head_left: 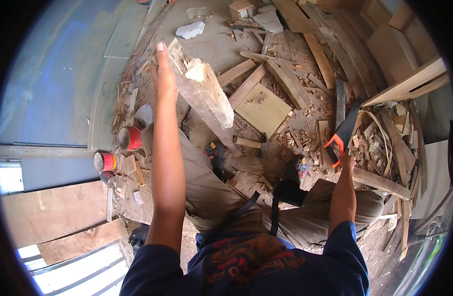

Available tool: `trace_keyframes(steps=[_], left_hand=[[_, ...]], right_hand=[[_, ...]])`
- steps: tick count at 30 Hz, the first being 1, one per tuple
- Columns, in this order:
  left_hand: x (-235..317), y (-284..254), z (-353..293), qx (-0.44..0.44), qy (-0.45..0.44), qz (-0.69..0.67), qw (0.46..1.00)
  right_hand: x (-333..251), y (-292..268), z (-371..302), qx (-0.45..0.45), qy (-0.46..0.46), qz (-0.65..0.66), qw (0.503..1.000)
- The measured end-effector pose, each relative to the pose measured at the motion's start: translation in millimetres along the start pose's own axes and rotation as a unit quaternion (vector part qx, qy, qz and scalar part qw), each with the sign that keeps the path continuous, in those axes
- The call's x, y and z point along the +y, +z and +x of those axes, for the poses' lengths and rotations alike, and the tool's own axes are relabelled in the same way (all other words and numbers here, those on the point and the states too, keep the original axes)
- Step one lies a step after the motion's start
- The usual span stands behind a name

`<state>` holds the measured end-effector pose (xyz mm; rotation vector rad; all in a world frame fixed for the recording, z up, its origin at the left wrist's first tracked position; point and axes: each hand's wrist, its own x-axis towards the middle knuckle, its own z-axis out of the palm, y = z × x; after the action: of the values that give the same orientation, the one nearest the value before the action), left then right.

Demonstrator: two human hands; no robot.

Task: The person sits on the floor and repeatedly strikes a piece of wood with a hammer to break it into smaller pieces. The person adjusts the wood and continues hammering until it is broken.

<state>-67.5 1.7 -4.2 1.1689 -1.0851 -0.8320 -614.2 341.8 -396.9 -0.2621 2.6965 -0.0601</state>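
Note:
My left hand [165, 79] grips the far left end of a thick, rough wooden beam [201, 91]. One digit lies straight along the beam's side; the other fingers are mostly hidden. The beam slants toward me, its pale face broken and jagged, its lower end near the floor. In my right hand [348, 162] is a handsaw [338, 142] with an orange and black handle, held at my right knee. Its dark blade points away from me and slightly right, apart from the beam. A hammer [248, 142] with a wooden handle lies on the floor between my feet.
A square wooden panel [263, 109] and several planks [288, 85] lie ahead among wood chips. Red tins [130, 138] stand at my left. Scrap wood and curved strips [384, 143] are heaped at my right. Glass-like sheets [63, 84] lean on the left.

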Motion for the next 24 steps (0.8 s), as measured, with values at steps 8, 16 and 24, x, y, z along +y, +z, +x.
trace_keyframes(steps=[8,16,24], left_hand=[[9.6,-19.0,-2.8,0.014,-0.011,-0.027,0.999],[-8.7,-43.3,25.7,-0.009,-0.013,0.015,1.000],[16.9,-24.7,1.6,-0.001,-0.075,-0.080,0.994]], right_hand=[[11.4,9.4,25.2,-0.055,-0.056,0.052,0.996],[-6.9,3.2,-14.1,0.035,-0.149,-0.092,0.984],[-93.8,-25.0,-75.0,-0.128,-0.071,0.421,0.895]])
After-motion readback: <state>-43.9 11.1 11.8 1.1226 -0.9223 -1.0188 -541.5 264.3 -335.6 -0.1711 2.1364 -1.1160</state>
